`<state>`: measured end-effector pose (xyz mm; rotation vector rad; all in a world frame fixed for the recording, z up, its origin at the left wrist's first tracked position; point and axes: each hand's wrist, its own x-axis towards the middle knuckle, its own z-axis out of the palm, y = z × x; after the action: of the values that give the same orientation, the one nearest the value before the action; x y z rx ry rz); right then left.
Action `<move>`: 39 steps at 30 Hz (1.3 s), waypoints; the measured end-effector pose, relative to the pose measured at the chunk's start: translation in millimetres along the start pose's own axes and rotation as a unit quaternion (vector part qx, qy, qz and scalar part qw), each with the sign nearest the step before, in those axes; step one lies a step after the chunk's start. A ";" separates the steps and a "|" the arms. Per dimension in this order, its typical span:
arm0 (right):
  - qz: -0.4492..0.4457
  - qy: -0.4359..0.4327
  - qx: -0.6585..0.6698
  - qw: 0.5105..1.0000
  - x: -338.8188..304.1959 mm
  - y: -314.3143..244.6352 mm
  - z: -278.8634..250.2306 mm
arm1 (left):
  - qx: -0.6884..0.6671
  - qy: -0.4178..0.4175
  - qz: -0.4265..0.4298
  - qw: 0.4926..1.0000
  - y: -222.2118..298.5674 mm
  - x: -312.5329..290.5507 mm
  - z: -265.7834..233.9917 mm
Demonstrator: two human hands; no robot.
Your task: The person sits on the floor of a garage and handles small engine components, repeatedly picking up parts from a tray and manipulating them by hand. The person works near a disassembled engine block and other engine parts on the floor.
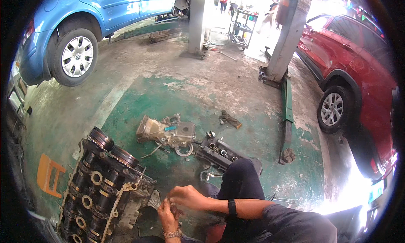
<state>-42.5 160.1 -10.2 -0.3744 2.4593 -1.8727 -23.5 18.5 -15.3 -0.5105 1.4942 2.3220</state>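
My right hand (189, 197), with a black band on its wrist, reaches in from the right, and its fingertips meet those of my left hand (168, 219). A metal bracelet or watch circles the left wrist. Both hands have their fingers pinched; whatever is between them is too small or hidden to tell. Just left of them stands an engine cylinder head (95, 184) with its camshafts exposed and two dark toothed wheels (112, 148) at its far end. Past my knee, a black valve cover (225, 152) lies on the floor beside a metal engine cover (168, 131).
A brown glove (230, 119) lies farther off on the green floor. An orange stool (49, 175) is at the left. A lift post (289, 40) with a green arm (286, 99) stands right. A blue car (105, 6) and a red car (358, 57) flank the area.
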 end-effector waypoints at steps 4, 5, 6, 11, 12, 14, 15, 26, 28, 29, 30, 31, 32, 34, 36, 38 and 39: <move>-0.020 0.011 -0.051 0.998 -0.4 6.7 1.2 | 0.012 0.018 0.019 1.000 -7.2 3.2 0.7; -0.027 0.014 -0.061 0.998 -0.2 8.1 1.4 | 0.021 0.017 0.032 0.999 -11.0 4.5 0.1; -0.034 0.017 -0.070 0.997 0.0 9.1 2.4 | 0.020 0.006 0.055 0.998 -14.8 5.6 -1.5; -0.037 0.036 -0.122 0.991 0.8 8.9 2.1 | 0.046 0.005 0.151 0.987 -28.6 17.3 -9.9; -0.026 0.034 -0.132 0.990 0.9 7.7 1.0 | 0.051 0.004 0.149 0.988 -28.9 17.8 -11.1; 0.010 0.025 -0.127 0.991 1.0 5.5 -2.4 | 0.063 0.006 0.141 0.988 -29.5 16.5 -11.3; 0.036 0.019 -0.114 0.993 0.7 4.3 -4.0 | 0.072 0.008 0.135 0.988 -29.5 14.8 -10.5; 0.094 -0.034 -0.035 0.994 3.5 1.1 -10.8 | 0.141 -0.034 0.084 0.986 -23.1 9.7 -10.1; 0.100 -0.052 -0.020 0.993 3.4 0.8 -13.1 | 0.113 -0.053 0.079 0.989 -20.9 7.7 -9.4; 0.088 -0.055 -0.033 0.994 3.9 0.9 -13.8 | 0.103 -0.047 0.063 0.992 -19.5 7.2 -9.3; 0.073 -0.060 -0.044 0.995 4.4 1.1 -14.3 | 0.082 -0.051 0.051 0.994 -18.0 7.2 -9.8; 0.051 -0.064 -0.058 0.995 5.0 1.5 -14.6 | 0.058 -0.053 0.030 0.996 -16.5 7.4 -10.6; 0.028 -0.066 -0.040 0.997 5.6 2.1 -14.7 | 0.023 -0.055 0.017 0.998 -15.2 7.8 -11.8; -0.033 -0.070 -0.009 0.997 7.1 3.5 -14.8 | -0.053 -0.056 -0.029 0.997 -13.5 8.6 -14.8; -0.046 -0.081 -0.020 0.995 8.6 4.9 -15.2 | -0.095 -0.059 -0.038 0.993 -14.1 8.6 -17.0; -0.064 -0.080 -0.034 0.994 9.2 6.0 -15.0 | -0.114 -0.064 -0.042 0.991 -14.7 9.0 -18.4; -0.075 -0.074 -0.043 0.994 9.1 6.3 -14.6 | -0.111 -0.068 -0.040 0.991 -15.2 9.2 -18.6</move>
<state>-54.9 173.6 -11.1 -0.6924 2.4794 -1.7221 -22.4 8.2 -38.9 -0.4478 1.1397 2.4208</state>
